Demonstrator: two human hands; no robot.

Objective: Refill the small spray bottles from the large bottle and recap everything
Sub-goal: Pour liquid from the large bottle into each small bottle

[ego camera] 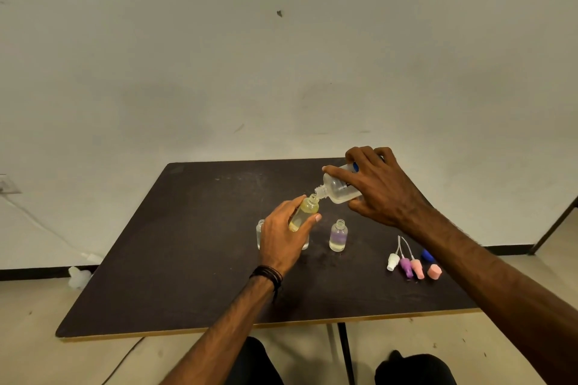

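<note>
My left hand (281, 234) grips a small yellowish spray bottle (304, 212), uncapped and tilted toward the right above the table. My right hand (380, 189) holds the large clear bottle (336, 189) tipped on its side, its open neck meeting the small bottle's mouth. A second open small bottle with a purple band (338, 235) stands on the dark table (187, 259). Two more clear small bottles stand partly hidden behind my left hand, one at its left (260, 230) and one at its right (306, 243).
Loose spray caps lie in a row at the right: white (392, 261), purple (406, 267), pink (418, 269), another pink cap (434, 271), and a blue cap (426, 255) behind them. A white object (78, 277) sits on the floor at the left, by a cable.
</note>
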